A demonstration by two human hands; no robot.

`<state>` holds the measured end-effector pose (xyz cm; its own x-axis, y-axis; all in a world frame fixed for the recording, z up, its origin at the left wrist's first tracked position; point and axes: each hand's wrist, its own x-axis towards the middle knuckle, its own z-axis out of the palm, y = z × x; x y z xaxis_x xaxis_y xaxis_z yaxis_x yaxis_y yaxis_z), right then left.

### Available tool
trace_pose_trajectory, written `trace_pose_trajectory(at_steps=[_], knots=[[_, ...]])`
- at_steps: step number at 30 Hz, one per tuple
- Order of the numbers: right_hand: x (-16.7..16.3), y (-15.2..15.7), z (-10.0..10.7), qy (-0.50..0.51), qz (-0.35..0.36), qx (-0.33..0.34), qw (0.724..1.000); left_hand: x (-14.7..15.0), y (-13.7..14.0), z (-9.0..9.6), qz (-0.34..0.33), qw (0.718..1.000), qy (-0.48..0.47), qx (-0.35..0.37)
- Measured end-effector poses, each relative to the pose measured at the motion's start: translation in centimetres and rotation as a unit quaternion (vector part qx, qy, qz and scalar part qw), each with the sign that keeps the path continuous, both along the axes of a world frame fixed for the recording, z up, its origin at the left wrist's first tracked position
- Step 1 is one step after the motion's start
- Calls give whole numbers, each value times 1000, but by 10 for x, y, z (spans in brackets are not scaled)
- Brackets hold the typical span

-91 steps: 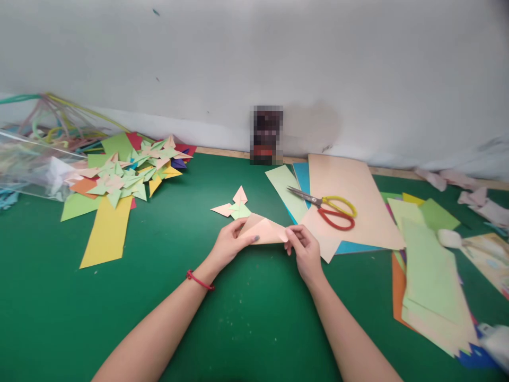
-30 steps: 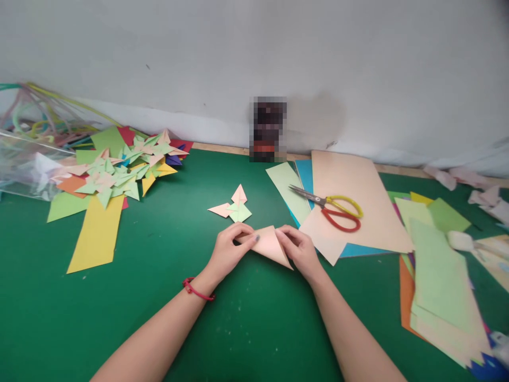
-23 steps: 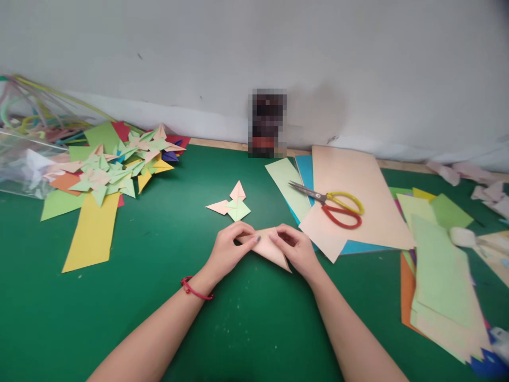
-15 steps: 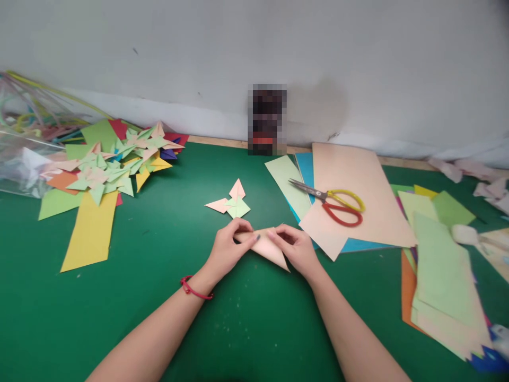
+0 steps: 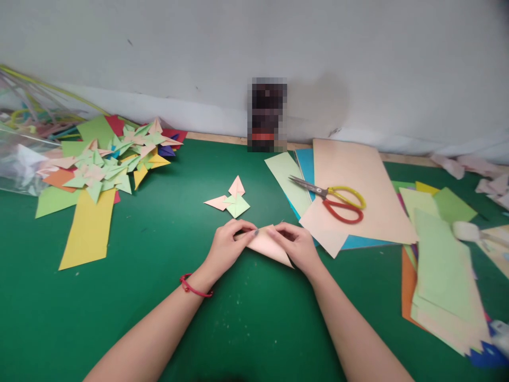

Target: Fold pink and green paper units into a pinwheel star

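A peach sheet of paper, partly folded over, is held between both hands just above the green table. My left hand pinches its upper left edge between thumb and fingers. On the other side, my right hand grips the upper right part, thumb on top. The fingers hide much of the fold. Just beyond the hands lies a small folded paper piece in light green and peach, with two pointed arms.
To the right, scissors rest on a large peach sheet. Stacked green strips lie farther right. Folded paper stars are heaped at left beside a yellow strip and a clear plastic bag. A wall stands behind.
The paper's lower right corner has shifted slightly right and up, and my left thumb has slid a little left. Both hands keep their hold. The view has tilted slightly.
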<state>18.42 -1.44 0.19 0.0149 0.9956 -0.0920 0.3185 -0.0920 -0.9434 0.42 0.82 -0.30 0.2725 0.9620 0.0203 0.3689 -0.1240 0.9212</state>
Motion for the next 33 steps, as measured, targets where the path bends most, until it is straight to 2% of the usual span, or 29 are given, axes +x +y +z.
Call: trace_pose_trajectory(at_steps=[33], knots=[[2,0,0,22,-5,-16,1000,1,0,3,-10,1000,9,-10]])
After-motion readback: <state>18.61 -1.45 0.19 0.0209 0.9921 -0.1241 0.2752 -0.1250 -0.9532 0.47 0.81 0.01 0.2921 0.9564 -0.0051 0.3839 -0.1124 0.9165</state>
